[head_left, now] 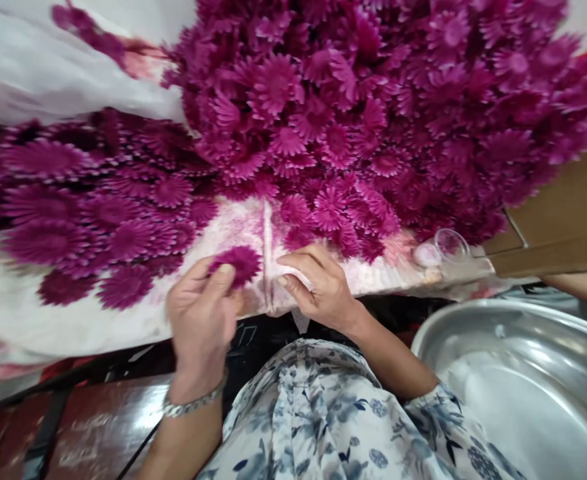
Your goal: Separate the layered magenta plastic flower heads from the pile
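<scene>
A magenta artificial flower head (242, 265) with a ring of pointed petals is pinched between the thumb and fingers of my left hand (202, 303). To its right, my right hand (316, 283) is held with thumb and forefinger apart and nothing visible between them. Between the two hands runs a thin pale strip (267, 250), which may be a rod or a seam on the stained cloth. A large heap of loose magenta flower heads (323, 120) rises just beyond my hands. Flatter, overlapping flower heads (73, 213) lie on the left.
A pale, pink-stained cloth (138, 328) covers the work surface. White plastic sheeting (68, 67) lies at upper left. A small clear cup (451, 245) sits near the right edge, beside brown cardboard (563, 207). A large metal basin (503, 310) stands lower right, near another person's arm (573, 285).
</scene>
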`<state>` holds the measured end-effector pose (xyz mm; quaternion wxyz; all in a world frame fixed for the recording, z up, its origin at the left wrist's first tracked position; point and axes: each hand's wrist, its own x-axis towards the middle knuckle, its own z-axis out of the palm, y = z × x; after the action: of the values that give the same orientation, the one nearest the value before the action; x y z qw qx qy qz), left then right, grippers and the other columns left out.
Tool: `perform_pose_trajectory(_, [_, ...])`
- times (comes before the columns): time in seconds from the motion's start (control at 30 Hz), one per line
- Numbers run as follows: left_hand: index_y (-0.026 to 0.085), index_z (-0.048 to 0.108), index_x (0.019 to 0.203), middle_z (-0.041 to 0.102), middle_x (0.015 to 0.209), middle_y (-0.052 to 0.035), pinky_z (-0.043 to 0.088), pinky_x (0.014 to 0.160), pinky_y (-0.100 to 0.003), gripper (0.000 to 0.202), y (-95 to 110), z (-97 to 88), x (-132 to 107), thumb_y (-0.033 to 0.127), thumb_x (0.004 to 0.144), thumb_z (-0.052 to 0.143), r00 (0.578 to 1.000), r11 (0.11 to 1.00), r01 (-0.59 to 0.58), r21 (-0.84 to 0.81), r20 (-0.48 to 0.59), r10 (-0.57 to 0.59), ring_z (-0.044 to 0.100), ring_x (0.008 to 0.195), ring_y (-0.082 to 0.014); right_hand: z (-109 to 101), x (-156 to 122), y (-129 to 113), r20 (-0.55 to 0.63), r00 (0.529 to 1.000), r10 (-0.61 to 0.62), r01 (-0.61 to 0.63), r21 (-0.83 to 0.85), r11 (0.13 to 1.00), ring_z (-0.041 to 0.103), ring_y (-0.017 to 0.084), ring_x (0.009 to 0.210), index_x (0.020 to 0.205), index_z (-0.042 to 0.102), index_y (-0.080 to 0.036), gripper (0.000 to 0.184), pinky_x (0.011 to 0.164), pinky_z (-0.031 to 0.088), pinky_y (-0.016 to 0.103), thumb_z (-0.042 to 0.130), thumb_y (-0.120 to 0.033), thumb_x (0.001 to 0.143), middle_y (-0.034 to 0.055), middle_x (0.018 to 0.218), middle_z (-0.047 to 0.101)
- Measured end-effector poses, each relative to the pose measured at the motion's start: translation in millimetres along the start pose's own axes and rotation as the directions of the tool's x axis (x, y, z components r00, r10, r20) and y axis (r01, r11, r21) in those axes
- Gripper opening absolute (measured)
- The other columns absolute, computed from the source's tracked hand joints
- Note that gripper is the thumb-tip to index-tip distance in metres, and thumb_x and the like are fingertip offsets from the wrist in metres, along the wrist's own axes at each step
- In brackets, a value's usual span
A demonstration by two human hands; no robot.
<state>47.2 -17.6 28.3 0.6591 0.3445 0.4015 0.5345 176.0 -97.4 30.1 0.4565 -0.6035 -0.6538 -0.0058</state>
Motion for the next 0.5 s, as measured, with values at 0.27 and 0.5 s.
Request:
perform_pose_trajectory(0.27, [0.011,0.066,0.073,0.057,0.061,0.0087,0.039,0.064,-0.03,0.016,-4,-17.0,24,0.009,0.057,0.068,0.927,0.889,-0.308,0.338,-0.104,0.361,0.048,0.059,-0.0054,-15,-21,-4,-0.032,0.996,0.088,-0.091,-0.134,0.987,0.058,0.013,0.076,0.081,0.061,-0.015,0.024,0.074,0.049,0.026,0.043,-0.024,0.092,0.0061,0.079,0.063])
perform_pose_trajectory(0.5, [0.005,0.068,0.096,0.068,0.084,-0.0021,0.047,0.079,-0.029,0.037,-14,-27.8,35,0.011,0.059,0.068,0.852,0.804,-0.438,0.402,-0.098,0.514,0.062,0.082,-0.016,-27,-29,-9,0.199,0.98,0.017,0.03,-0.233,0.972,0.056,0.014,0.075,0.081,0.062,-0.016,0.023,0.074,0.047,0.028,0.042,-0.021,0.092,0.0049,0.076,0.062])
